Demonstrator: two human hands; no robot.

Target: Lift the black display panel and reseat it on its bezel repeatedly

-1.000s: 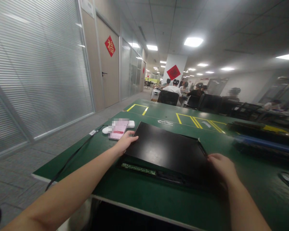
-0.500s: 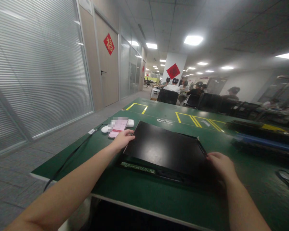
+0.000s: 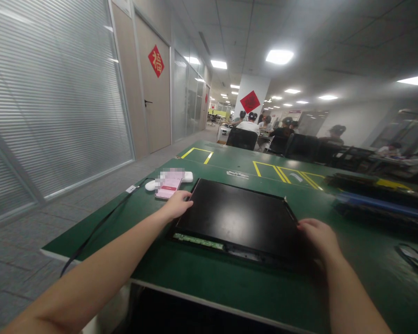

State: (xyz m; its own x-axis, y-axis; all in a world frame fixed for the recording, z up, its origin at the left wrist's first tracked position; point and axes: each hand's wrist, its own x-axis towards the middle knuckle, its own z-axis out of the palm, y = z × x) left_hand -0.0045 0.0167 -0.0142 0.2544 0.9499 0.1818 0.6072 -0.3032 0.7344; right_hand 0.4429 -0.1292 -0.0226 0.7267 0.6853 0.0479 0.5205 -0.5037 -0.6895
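Note:
A flat black screen panel [image 3: 237,213] lies on the green table in front of me, level within a thin dark frame. Along its near edge shows a strip of green circuit board [image 3: 198,240], with a dark shiny part to its right. My left hand [image 3: 177,204] grips the panel's left edge, thumb on top near the far corner. On the opposite side, my right hand [image 3: 318,234] has its fingers closed at the right edge; its fingertips are partly hidden. The undersides of the panel and frame are out of sight.
A phone [image 3: 167,191] and white rounded objects lie beyond my left hand. A black cable [image 3: 101,227] crosses the table's left edge. Dark and blue stacked items [image 3: 379,202] stand at right, near a strap [image 3: 414,257]. Yellow tape [image 3: 264,163] marks the far table; several people sit beyond.
The screen panel has come down from a slightly raised, skewed position and now sits flatter in the frame. More of the circuit board shows. Both hands stay at its edges.

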